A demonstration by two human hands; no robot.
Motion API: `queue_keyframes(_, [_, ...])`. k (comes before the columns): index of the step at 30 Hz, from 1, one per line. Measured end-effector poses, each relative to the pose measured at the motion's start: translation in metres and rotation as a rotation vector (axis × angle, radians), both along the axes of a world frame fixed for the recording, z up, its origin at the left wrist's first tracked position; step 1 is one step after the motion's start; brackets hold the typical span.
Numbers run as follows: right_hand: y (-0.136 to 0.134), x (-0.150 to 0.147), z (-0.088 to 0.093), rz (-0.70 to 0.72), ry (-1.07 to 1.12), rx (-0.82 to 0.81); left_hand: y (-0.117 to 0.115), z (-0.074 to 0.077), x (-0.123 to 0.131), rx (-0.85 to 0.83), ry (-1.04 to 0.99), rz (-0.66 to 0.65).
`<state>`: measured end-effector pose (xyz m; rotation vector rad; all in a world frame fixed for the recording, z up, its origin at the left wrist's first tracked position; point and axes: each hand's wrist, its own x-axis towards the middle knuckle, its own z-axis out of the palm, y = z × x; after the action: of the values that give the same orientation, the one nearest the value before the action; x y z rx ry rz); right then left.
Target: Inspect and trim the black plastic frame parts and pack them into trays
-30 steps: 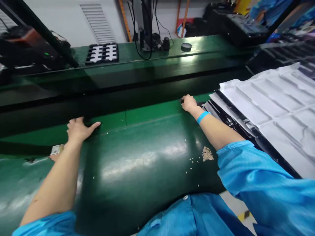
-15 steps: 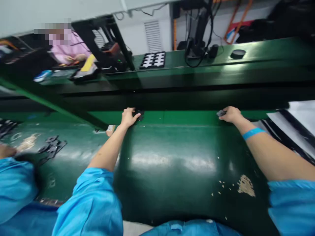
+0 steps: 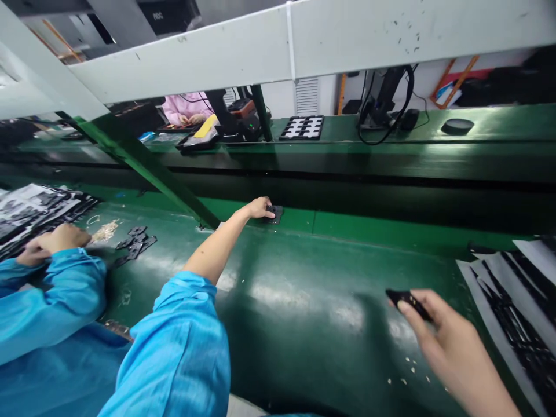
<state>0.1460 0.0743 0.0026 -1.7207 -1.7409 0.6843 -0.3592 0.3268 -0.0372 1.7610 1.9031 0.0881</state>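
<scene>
My left hand (image 3: 259, 207) reaches to the far green strip, thumb and fingers closed on a flat, dark, roughly square part (image 3: 274, 214) with small holes. Nearer to me, on the right, my right hand (image 3: 447, 333) pinches a small black part (image 3: 409, 301) with a few pale spots, held above the green bench (image 3: 304, 324). This part is tilted, and my fingers hide some of it. Small pale bits (image 3: 410, 370) lie on the bench below that hand.
Layered black parts and white sheets (image 3: 486, 301) lie at right. A slanted green post (image 3: 152, 174) stands left of my left arm. Beyond it are a co-worker's hands (image 3: 65, 237), loose black parts (image 3: 135, 243) and a pale pile (image 3: 105, 230). A black-and-white tray (image 3: 302, 127) rests behind.
My right hand has come back from the far strip towards me, carrying the black part. My left hand stays at the strip. The whole view has shifted, showing more on the left.
</scene>
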Motion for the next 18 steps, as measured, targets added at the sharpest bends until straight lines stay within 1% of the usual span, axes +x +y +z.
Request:
queue_keyframes(1, [-0.023, 0.002, -0.007, 0.034, 0.021, -0.050, -0.004, 0.000, 0.001, -0.014, -0.002, -0.017])
queue_keyframes(2, [-0.043, 0.003, -0.014, 0.033, 0.038, -0.083, -0.007, 0.001, 0.003, -0.023, 0.001, -0.033])
queue_keyframes(4, [-0.073, 0.006, -0.030, 0.038, 0.109, -0.135, -0.013, 0.003, 0.008, -0.032, 0.013, -0.067])
queue_keyframes(6, [-0.093, 0.006, -0.043, 0.028, 0.194, -0.190, -0.018, 0.009, 0.014, -0.032, 0.032, -0.102])
queue_keyframes(8, [-0.104, 0.003, -0.049, 0.022, 0.242, -0.231, -0.023, 0.019, 0.021, -0.015, 0.052, -0.137])
queue_keyframes(11, [-0.109, -0.005, -0.044, 0.034, 0.224, -0.240, -0.035, 0.035, 0.040, 0.072, 0.062, -0.184])
queue_keyframes(13, [-0.103, -0.010, -0.034, 0.053, 0.187, -0.225, -0.050, 0.042, 0.065, 0.161, 0.035, -0.228])
queue_keyframes(15, [-0.091, -0.017, -0.023, 0.060, 0.142, -0.190, -0.075, 0.042, 0.104, 0.236, -0.021, -0.310])
queue_keyframes(18, [-0.072, -0.027, -0.014, 0.057, 0.097, -0.115, -0.125, 0.031, 0.175, 0.277, -0.126, -0.497])
